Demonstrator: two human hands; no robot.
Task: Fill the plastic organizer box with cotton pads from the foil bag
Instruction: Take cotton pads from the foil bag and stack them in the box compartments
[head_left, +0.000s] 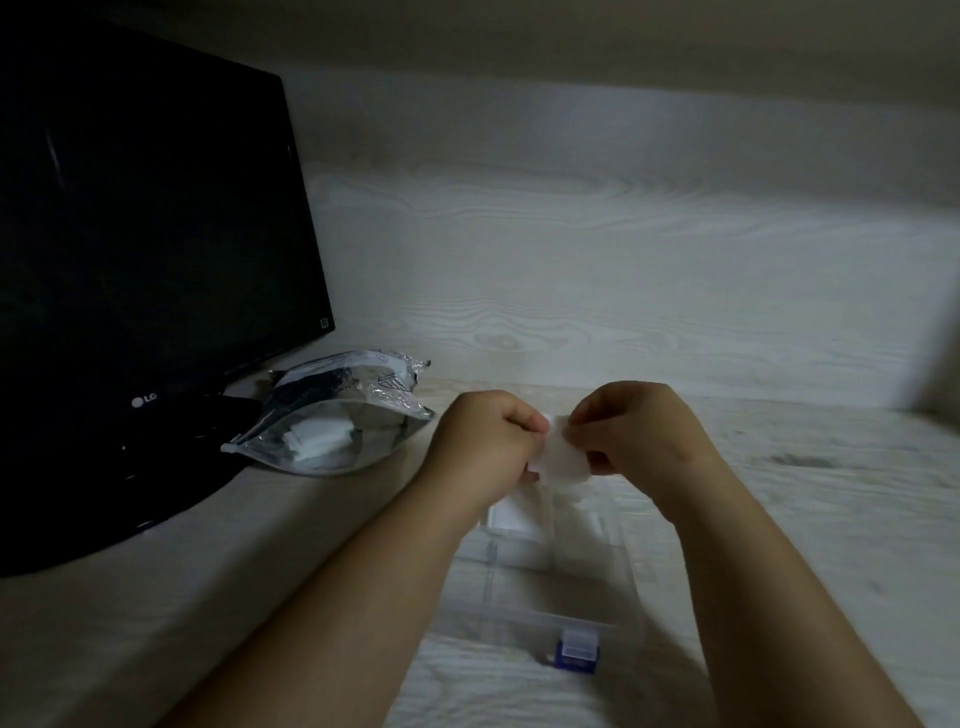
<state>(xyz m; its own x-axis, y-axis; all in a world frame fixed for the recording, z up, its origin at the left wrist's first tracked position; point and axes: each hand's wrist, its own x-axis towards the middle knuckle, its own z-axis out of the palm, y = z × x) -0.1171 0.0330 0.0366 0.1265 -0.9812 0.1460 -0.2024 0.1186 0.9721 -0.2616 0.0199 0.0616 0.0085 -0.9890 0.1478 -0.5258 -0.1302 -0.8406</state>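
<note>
Two bare hands meet over the work, and between them they pinch a small white square cotton pad (563, 460). The left hand (483, 441) has its fingers curled on the pad's left edge. The right hand (639, 431) nips the upper right edge with thumb and fingertips. It looks as if they pull the pad apart or separate it from another one; I cannot tell which.

Directly below both hands, on the pale wood-grain table (779, 467), lies the clear plastic organizer box (519, 587) with its blue clip (576, 649) at the near side. Under the left hand, one compartment seems to hold something white (511, 517), maybe a pad already put in; the picture is too soft to be sure. The other compartments look empty.

To the left of the left hand, well apart from it, lies the silver foil bag with a clear window (332, 421), and a stack of white pads (317, 439) shows inside it. Behind the bag stands a black flat monitor (145, 234).

In my judgement the task is at an early stage: most of the box is not filled, and many pads remain in the bag.
</note>
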